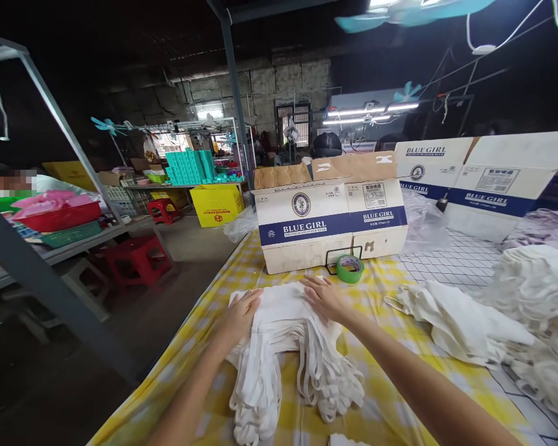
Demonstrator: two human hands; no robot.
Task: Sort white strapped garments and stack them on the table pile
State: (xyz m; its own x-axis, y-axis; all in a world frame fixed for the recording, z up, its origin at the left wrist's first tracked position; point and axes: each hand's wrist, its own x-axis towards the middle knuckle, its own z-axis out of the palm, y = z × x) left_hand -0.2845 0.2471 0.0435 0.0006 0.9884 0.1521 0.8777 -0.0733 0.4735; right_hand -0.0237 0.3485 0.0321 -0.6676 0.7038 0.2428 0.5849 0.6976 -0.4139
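Note:
A stack of white strapped garments (283, 306) lies on a yellow checked cloth (376, 310), its many straps hanging toward me in two bunches. My left hand (242, 316) rests on the stack's left edge, fingers stretched out. On the far right part of the stack lies my right hand (323, 297), flat with its fingers spread. Neither hand is closed around the fabric. Just beyond my right hand stands a roll of green tape (350, 270) beside a black wire holder (331, 260). The exact kind of garment cannot be made out.
A Blue Girl beer carton (307, 244) stands behind the stack, with another carton (493, 186) farther right. A loose white garment (465, 322) and a heap of white fabric (539, 291) lie to the right. At left, a person sits by a red basin (58, 210); red stools (137, 260) stand below.

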